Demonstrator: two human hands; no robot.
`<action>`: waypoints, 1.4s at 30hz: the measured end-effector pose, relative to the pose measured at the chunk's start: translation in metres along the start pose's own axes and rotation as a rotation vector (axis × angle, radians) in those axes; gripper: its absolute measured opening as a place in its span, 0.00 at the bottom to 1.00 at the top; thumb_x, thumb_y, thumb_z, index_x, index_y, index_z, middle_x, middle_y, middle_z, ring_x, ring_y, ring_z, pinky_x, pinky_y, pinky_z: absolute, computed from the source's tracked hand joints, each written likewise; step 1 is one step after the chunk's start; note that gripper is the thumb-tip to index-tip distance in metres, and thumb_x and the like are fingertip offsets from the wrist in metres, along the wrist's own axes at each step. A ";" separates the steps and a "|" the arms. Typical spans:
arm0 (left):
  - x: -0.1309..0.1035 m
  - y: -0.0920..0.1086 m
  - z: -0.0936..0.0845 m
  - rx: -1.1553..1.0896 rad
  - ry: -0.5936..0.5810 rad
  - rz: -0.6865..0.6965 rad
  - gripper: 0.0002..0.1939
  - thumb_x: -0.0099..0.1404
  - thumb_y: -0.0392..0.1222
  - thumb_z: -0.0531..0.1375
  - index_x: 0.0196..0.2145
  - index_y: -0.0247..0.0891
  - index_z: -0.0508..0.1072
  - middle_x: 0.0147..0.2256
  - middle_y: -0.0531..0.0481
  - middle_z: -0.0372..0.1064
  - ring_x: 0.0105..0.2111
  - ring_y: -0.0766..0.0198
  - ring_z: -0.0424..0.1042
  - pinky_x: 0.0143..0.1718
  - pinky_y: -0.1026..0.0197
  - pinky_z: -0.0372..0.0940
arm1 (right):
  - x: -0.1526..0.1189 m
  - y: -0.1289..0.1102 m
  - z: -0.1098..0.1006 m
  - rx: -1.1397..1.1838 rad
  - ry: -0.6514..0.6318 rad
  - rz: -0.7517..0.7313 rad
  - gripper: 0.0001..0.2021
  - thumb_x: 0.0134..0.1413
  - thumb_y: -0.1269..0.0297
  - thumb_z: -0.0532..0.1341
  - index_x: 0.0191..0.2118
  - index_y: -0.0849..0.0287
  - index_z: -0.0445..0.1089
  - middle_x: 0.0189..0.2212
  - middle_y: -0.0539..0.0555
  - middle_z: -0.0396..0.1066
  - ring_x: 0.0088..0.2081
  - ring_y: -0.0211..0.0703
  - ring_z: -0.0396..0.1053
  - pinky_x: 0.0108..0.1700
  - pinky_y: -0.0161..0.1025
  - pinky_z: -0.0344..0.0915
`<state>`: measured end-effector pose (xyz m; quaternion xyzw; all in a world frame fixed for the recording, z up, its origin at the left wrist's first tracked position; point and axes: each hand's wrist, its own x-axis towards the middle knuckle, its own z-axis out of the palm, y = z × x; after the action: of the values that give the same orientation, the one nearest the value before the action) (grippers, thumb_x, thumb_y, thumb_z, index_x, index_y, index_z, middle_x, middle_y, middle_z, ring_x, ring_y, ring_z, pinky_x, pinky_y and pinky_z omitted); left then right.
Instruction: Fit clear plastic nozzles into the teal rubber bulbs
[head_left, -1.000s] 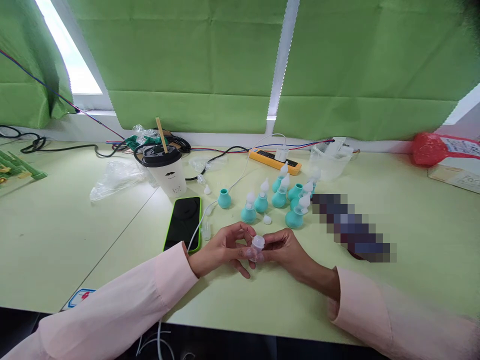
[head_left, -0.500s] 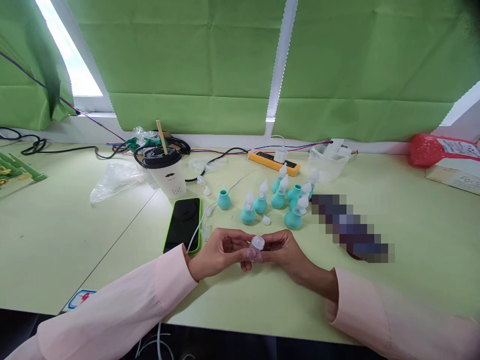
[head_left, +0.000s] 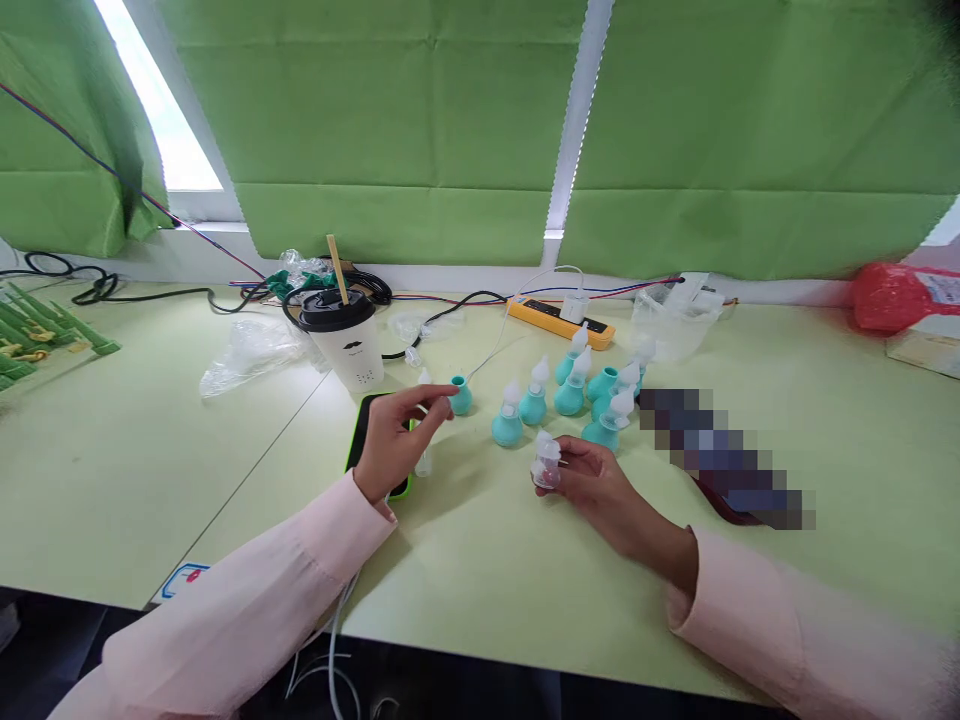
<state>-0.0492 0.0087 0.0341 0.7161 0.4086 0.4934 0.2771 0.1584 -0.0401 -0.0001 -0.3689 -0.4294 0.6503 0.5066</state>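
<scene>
My right hand (head_left: 592, 480) pinches a small clear plastic fitting (head_left: 546, 472) between thumb and fingers, a little above the table. My left hand (head_left: 405, 430) reaches over a phone with a green edge (head_left: 361, 432). Its index finger and thumb are apart, with their tips at the left side of a teal rubber bulb (head_left: 463, 398) that has an uncovered mouth. Whether they touch it I cannot tell. A clear tube (head_left: 424, 462) lies partly hidden beside the left wrist. Several teal bulbs with translucent pointed tips, one of them a front bulb (head_left: 507, 430), stand beyond the right hand.
A white lidded cup (head_left: 349, 350) with a straw stands behind the phone. Farther back are a yellow power strip (head_left: 559, 325), cables, a plastic bag (head_left: 259, 355) and a translucent container (head_left: 664, 325). A blurred dark object (head_left: 720, 460) lies at right.
My left hand has let go of the clear fitting and moved left and away from me to the uncapped teal bulb. The right hand now holds the fitting alone.
</scene>
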 end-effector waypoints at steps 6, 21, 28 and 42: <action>0.014 -0.017 -0.009 0.869 -0.027 0.233 0.11 0.56 0.41 0.52 0.29 0.37 0.74 0.32 0.45 0.65 0.36 0.57 0.59 0.31 0.59 0.61 | -0.003 -0.003 -0.006 -0.043 -0.089 0.071 0.08 0.41 0.68 0.63 0.31 0.60 0.64 0.31 0.52 0.69 0.29 0.36 0.67 0.34 0.37 0.64; 0.014 -0.038 -0.007 1.101 -0.320 0.190 0.09 0.55 0.37 0.54 0.29 0.38 0.74 0.35 0.42 0.61 0.39 0.53 0.55 0.32 0.57 0.59 | -0.004 -0.001 -0.014 -0.131 -0.139 0.062 0.06 0.42 0.66 0.62 0.30 0.61 0.67 0.27 0.52 0.68 0.25 0.33 0.64 0.28 0.35 0.62; 0.010 -0.026 0.002 0.782 -0.173 0.281 0.11 0.60 0.40 0.50 0.37 0.34 0.68 0.35 0.45 0.64 0.38 0.59 0.58 0.38 0.58 0.59 | -0.009 0.002 -0.012 -0.274 -0.134 0.002 0.09 0.38 0.65 0.64 0.29 0.62 0.66 0.24 0.51 0.65 0.24 0.33 0.60 0.24 0.32 0.60; 0.021 -0.036 0.003 0.706 -0.264 0.167 0.11 0.60 0.44 0.50 0.41 0.42 0.61 0.51 0.51 0.56 0.53 0.52 0.47 0.49 0.45 0.51 | -0.007 0.009 -0.006 -0.310 -0.037 -0.021 0.12 0.39 0.61 0.63 0.32 0.62 0.68 0.22 0.50 0.63 0.22 0.31 0.59 0.22 0.32 0.60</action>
<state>-0.0536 0.0450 0.0138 0.8557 0.4544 0.2466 0.0226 0.1625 -0.0474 -0.0101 -0.4260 -0.5376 0.5778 0.4423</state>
